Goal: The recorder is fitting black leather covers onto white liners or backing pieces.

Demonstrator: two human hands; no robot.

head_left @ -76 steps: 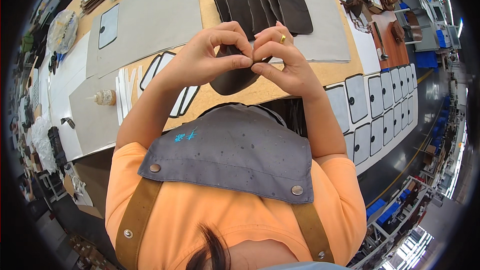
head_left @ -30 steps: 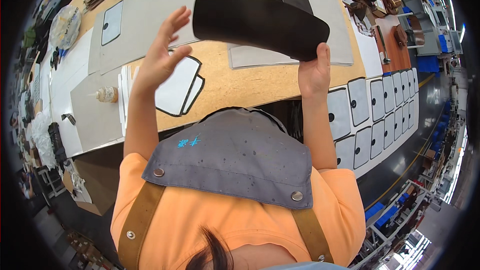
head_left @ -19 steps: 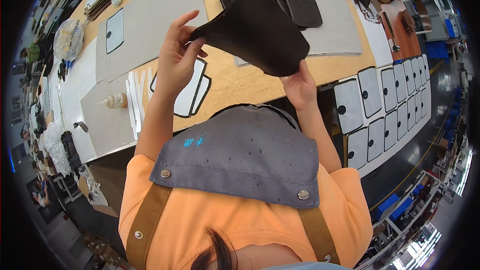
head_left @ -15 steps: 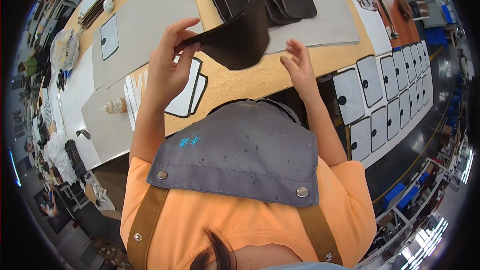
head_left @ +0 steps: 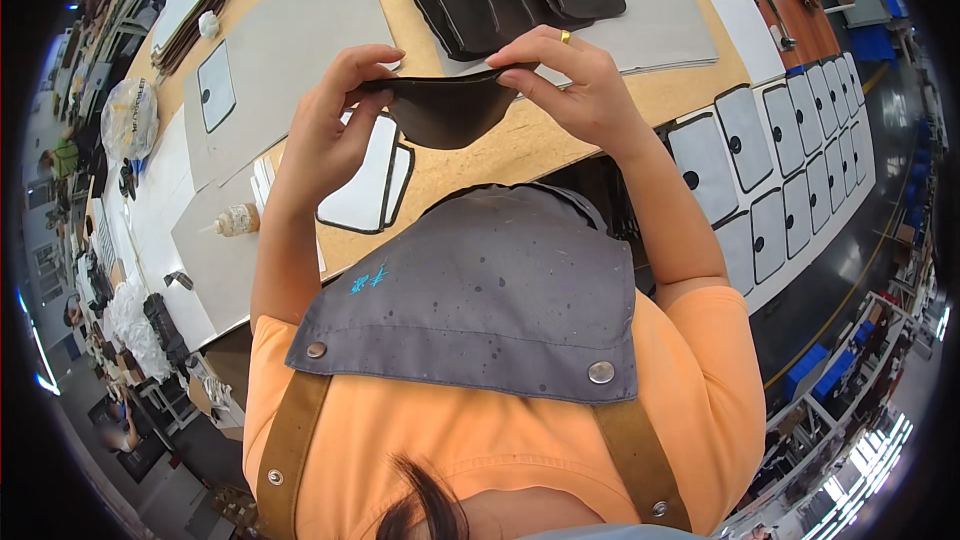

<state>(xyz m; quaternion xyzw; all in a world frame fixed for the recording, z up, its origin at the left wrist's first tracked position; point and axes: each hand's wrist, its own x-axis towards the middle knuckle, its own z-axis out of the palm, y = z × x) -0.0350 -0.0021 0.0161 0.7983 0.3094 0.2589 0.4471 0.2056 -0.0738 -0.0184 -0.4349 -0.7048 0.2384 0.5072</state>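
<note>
A dark brown, leather-like panel (head_left: 450,112) hangs in a curve above the table, its upper edge stretched between my two hands. My left hand (head_left: 345,105) pinches one end of that edge between thumb and fingers. At the other end my right hand (head_left: 570,85), with a ring on one finger, pinches the panel in the same way. Beyond it several similar dark panels (head_left: 475,5) lie overlapped in a fanned row on a grey board (head_left: 665,30). Below my left hand, white panels with black edges (head_left: 362,185) lie stacked on the table.
At right, rows of white black-edged panels (head_left: 742,140) with dark round spots cover a white board. A small bottle (head_left: 237,220) lies left of my left forearm. One white panel (head_left: 216,87) rests on a grey sheet (head_left: 300,30). A clear plastic bag (head_left: 130,120) sits far left.
My right hand, empty and apart before, has come in and taken hold of the dark panel's right end. The panel has turned, its top edge now level between both hands.
</note>
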